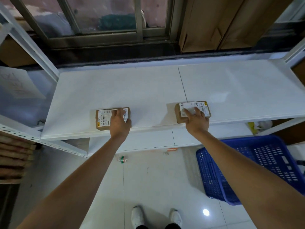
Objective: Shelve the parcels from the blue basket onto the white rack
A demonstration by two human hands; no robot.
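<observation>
Two small brown cardboard parcels with white labels lie flat near the front edge of the white rack's shelf [148,86]. My left hand [119,123] rests on top of the left parcel [103,119], fingers curled over its right part. My right hand [196,121] grips the right parcel [200,107], fingers spread over its label. The blue basket [264,164] stands on the floor at the lower right, partly hidden by my right forearm; what I see of its inside shows no parcels.
A lower rack shelf [148,141] shows beneath the top one. A window and brown cardboard sheets [214,22] stand behind the rack. A small bottle [122,159] lies on the tiled floor. Stacked items [13,156] sit on a neighbouring rack at left.
</observation>
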